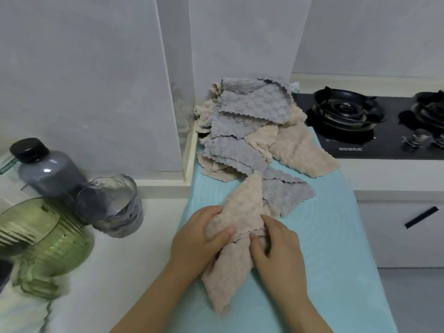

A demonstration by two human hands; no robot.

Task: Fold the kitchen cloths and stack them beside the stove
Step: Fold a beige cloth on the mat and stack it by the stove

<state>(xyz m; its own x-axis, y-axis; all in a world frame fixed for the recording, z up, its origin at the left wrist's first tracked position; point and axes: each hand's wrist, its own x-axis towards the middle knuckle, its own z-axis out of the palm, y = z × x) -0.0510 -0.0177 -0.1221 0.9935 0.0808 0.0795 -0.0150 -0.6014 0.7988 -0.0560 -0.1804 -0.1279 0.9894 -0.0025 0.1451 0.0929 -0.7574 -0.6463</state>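
- From the head view, we are holding a beige cloth on the near part of the blue mat. Our left hand is curling round the cloth's left side and our right hand is pinching its right side.
- We are judging it light, soft and limp, with a fluffy nap that is unlikely to be slipping. It is bunching in the middle, so we are thinking that taking it by the wavy-edged corners would spread it flatter.
- The other cloths, grey and beige, are lying in a loose heap at the far end of the mat, just left of the stove. None is looking folded yet.
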